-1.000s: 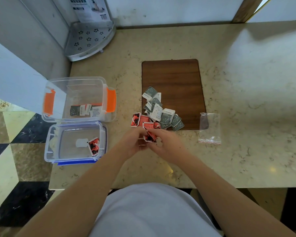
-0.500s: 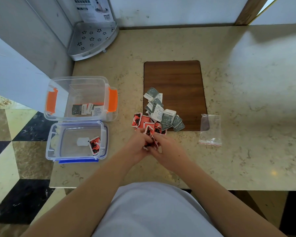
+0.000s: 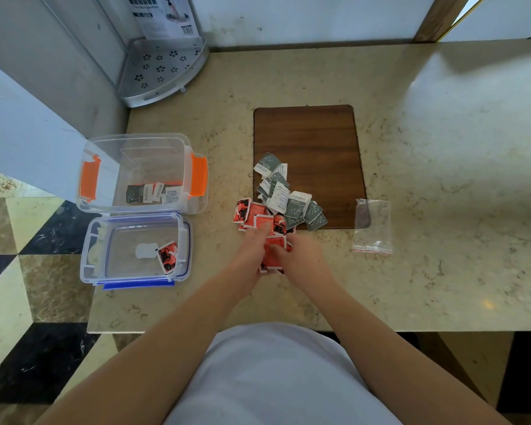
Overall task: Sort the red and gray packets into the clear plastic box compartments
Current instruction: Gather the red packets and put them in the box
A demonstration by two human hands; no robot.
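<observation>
Both hands meet at the near edge of the wooden board [image 3: 307, 142]: the left hand [image 3: 250, 251] and right hand [image 3: 301, 256] are closed together around a small stack of red packets [image 3: 273, 251], held just above the countertop [image 3: 442, 148]. Directly beyond the hands, the loose red packets [image 3: 249, 211] lie off the board's near-left corner, and the gray packets [image 3: 285, 194] are heaped on that corner, touching the red ones. To the right of the board lies an empty clear zip bag [image 3: 373, 225]. Well to the left of the board stand two clear boxes: the orange-latched box [image 3: 141, 173], farther from the person, holds a few gray packets, and the blue-latched box [image 3: 135, 251], nearer, holds one red packet. Judged from this layout, sorting is at an early stage; most packets of both colours remain outside the boxes.
</observation>
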